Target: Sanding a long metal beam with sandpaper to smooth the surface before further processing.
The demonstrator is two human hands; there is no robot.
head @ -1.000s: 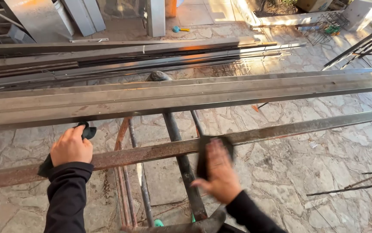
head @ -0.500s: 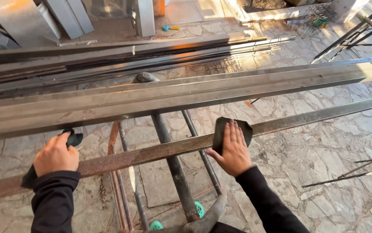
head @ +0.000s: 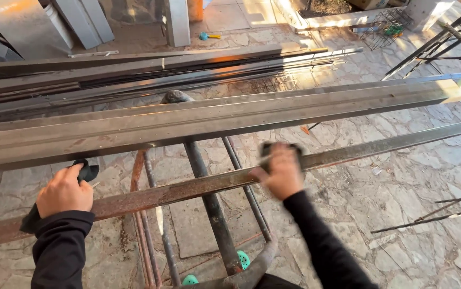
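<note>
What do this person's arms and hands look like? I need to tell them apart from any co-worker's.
Both arms wear long black sleeves reaching the wrists. The left hand and right hand are bare: no gloves, and no rings or watch visible. The right is motion-blurred.

- Dark tubular steel stand [head: 209, 214]: its upright post and thinner round bars rise from the ground and carry the long stock laid across it.
- Rusty brown flat steel bar [head: 187, 190]: lies across the stand, nearest the viewer, running from lower left up to the right.
- Grey steel angle profiles [head: 214, 120]: a broad pair resting side by side across the stand, just beyond the rusty bar.
- Irregular pale stone paving [head: 401, 214]: the floor beneath everything.
- Bundle of long dark metal strips and rods [head: 150, 75]: lies directly on the paving, behind the stand.
- Thin loose rods [head: 433, 217]: on the paving at right.
</note>
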